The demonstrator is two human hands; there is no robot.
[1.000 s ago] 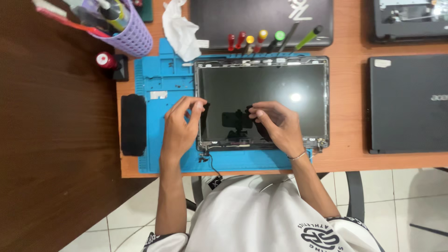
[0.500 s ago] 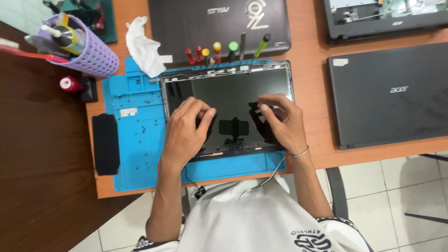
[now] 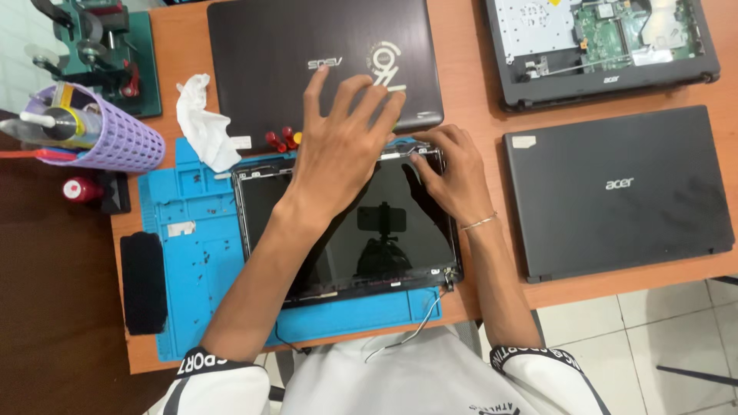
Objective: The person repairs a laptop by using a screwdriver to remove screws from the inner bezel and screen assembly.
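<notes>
Left hand (image 3: 338, 146) is hovering fingers spread, holding nothing, over the far edge of the screen panel (image 3: 346, 230), near the red-handled screwdrivers (image 3: 280, 140). Right hand (image 3: 450, 173) is pressing curled fingers on the panel's top right corner; can't tell if it's actually gripping. Panel is lying flat on the blue mat (image 3: 192, 253) on the counter (image 3: 477, 123), closed grey laptop (image 3: 323, 61) just beyond.

The screen panel (image 3: 346, 230) is glossy black glass, mirror-like. The mat (image 3: 196, 253) beneath looks like matt blue rubber. The bench (image 3: 477, 123) is smooth orange wood. The basket (image 3: 127, 142) is purple plastic, the rag (image 3: 204, 123) crumpled white cloth.
</notes>
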